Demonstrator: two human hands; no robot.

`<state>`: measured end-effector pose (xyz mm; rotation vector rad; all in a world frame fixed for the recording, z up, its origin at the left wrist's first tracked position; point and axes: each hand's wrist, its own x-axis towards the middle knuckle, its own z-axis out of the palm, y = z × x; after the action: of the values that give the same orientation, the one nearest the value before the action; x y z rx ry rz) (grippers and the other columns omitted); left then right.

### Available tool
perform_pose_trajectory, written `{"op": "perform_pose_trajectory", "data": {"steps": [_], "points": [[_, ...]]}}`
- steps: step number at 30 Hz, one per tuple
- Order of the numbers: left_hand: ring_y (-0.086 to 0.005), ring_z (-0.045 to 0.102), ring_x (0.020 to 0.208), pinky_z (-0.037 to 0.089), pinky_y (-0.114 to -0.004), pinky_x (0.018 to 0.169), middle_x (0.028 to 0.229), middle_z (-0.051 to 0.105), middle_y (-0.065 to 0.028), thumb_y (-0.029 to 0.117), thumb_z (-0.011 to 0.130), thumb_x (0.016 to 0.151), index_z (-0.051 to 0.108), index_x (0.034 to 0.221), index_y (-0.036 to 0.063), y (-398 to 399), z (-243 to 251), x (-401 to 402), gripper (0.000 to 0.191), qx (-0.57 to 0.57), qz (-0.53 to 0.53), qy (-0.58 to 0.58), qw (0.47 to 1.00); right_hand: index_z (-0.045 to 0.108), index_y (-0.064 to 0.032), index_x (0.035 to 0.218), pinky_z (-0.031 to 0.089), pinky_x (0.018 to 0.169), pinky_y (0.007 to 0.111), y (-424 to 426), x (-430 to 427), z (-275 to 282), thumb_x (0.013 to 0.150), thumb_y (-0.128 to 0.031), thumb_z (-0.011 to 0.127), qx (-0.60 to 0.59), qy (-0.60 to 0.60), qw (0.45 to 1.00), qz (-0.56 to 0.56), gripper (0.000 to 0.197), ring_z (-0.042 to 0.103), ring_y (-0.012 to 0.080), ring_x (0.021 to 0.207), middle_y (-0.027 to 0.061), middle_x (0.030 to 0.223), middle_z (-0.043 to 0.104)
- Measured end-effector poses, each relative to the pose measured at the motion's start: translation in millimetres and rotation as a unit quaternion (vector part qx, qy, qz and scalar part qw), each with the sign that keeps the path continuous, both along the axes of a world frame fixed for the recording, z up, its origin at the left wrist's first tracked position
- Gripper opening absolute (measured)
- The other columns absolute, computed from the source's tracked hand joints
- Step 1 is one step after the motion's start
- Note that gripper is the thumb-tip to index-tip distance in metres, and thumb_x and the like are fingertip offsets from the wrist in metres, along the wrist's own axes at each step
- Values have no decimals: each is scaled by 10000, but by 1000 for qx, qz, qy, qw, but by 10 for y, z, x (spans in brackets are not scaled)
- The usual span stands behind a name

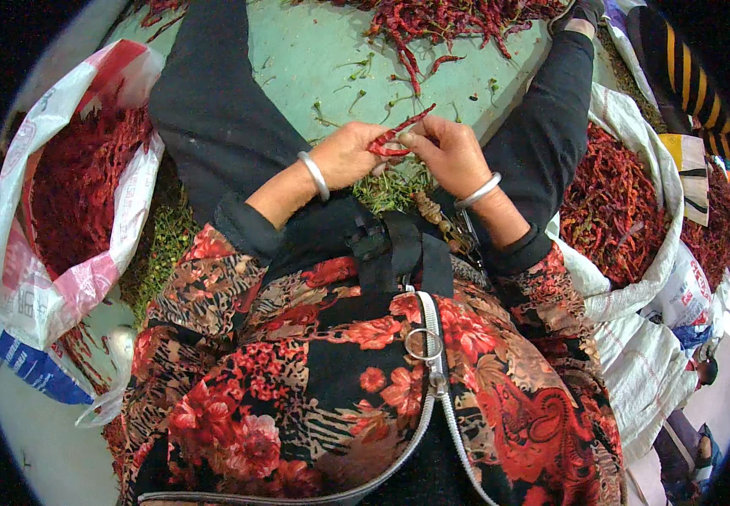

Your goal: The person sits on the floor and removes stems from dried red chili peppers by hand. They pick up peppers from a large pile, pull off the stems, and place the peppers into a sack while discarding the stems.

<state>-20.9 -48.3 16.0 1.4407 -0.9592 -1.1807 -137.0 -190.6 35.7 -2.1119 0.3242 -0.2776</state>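
My left hand (344, 155) grips dried red chilli peppers (391, 138), whose tapered ends stick out toward the right. My right hand (456, 154) meets it over my lap, thumb and fingers pinched on the chillies; the exact contact is partly covered by the fingers. Below the hands a heap of green chilli stems (387, 190) lies between my legs. Loose stems (358, 98) are scattered on the pale green floor (308, 63) just beyond. Farther ahead spreads a pile of dried red chillies (466, 19), a few lying apart at its near edge.
An open printed sack (131, 221) of red chillies stands at left, with more green stems (165, 253) beside it. At right is a white woven sack (668, 209) filled with chillies (611, 209). Another chilli heap (713, 234) lies beyond. My legs (219, 95) flank the work area.
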Motion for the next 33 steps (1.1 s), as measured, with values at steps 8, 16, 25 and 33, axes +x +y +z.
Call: {"op": "perform_pose_trajectory", "data": {"steps": [8,16,25,33], "points": [[-317,578,663,463,-363,590,709,576,-140,-60,473,595,548,826,39,30,677,-303,263,-87,-152,-278,944,562,-24,694,415,504,364,-401,109,-248,781,-270,577,-119,100,981,-117,261,514,305,516,159,548,509],[-382,510,822,412,-429,694,874,528,-204,20,465,707,551,837,19,332,170,674,156,14,-92,-463,882,619,-21,921,443,617,221,-1893,-1218,873,790,-170,598,-198,125,950,-206,200,545,92,698,26,765,604],[-312,493,952,424,-398,791,927,566,-142,11,495,672,559,995,54,-357,-363,34,332,27,-219,-554,803,584,-1,973,454,738,272,-1465,-529,786,788,-151,590,-163,4,986,47,237,584,172,831,117,909,618],[-239,561,652,438,-346,602,682,575,-124,44,459,787,546,900,-16,171,237,115,155,-57,-111,-62,990,585,11,830,448,576,295,-965,-298,282,771,-115,574,-120,131,977,118,139,563,193,605,129,690,581]]}}
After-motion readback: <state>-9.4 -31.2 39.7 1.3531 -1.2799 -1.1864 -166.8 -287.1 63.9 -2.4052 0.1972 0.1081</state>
